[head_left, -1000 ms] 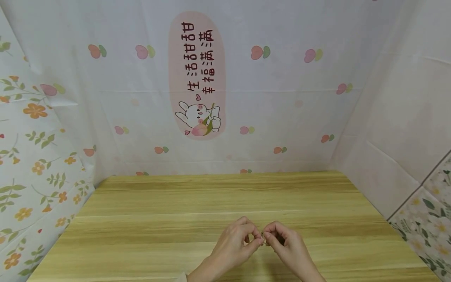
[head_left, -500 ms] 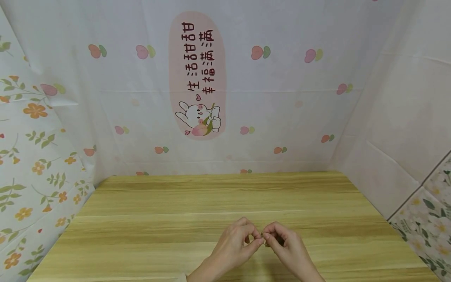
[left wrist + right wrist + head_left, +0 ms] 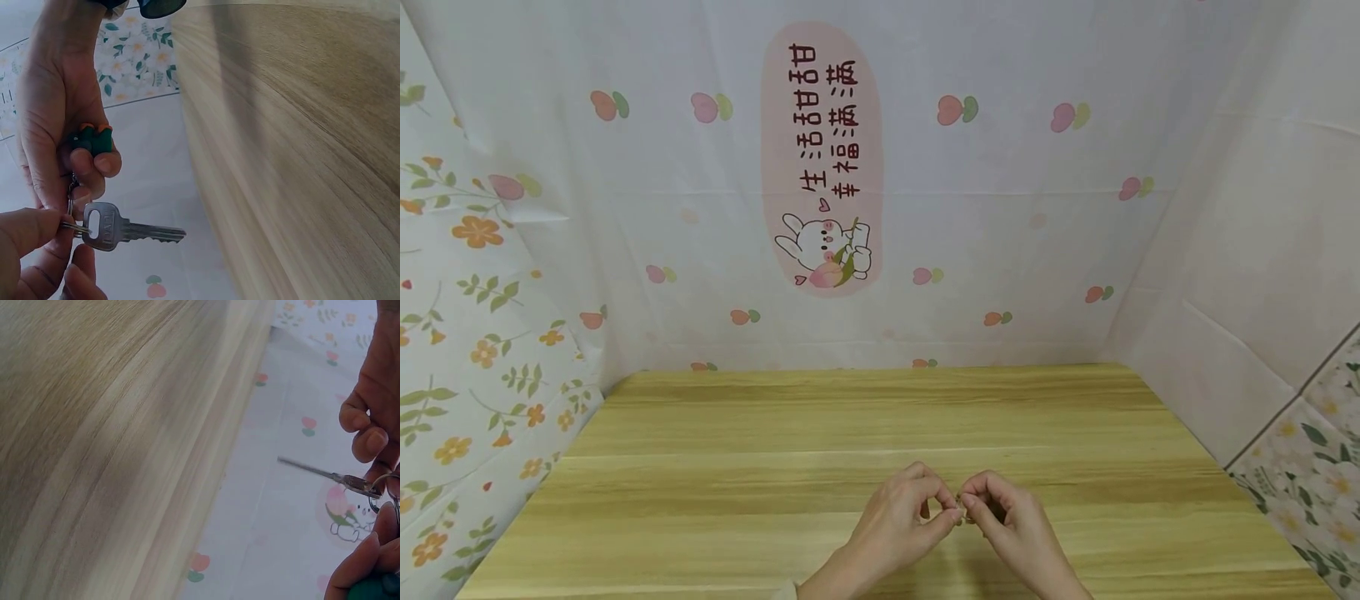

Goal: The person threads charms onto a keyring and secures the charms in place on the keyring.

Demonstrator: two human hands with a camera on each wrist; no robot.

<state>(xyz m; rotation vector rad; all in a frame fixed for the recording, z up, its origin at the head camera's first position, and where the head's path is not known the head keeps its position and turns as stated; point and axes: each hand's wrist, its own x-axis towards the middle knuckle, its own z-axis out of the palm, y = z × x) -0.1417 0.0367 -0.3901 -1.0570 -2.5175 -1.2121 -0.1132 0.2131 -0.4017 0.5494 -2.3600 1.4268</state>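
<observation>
A silver key (image 3: 107, 231) hangs from a metal key ring (image 3: 75, 227) between the two hands. Thumb and finger of my left hand (image 3: 895, 521) pinch the ring close to the key's head. My right hand (image 3: 1018, 529) grips the ring from the other side, its fingertips almost meeting the left ones. Curled right fingers also hold a green charm with orange parts (image 3: 94, 139), joined by a short chain (image 3: 72, 187). In the right wrist view the key's blade (image 3: 306, 467) points away from the fingers. Whether the key is fully threaded on the ring cannot be made out.
Beneath the hands lies a wood-grain table (image 3: 775, 483). Behind it hangs a white cloth (image 3: 1000, 233) printed with tulips and a rabbit. Floral cloths (image 3: 475, 358) close off the left and right sides.
Both hands stay in nearly the same place and still hold the ring together. Their fingertips shift only slightly, and the head view has moved a touch.
</observation>
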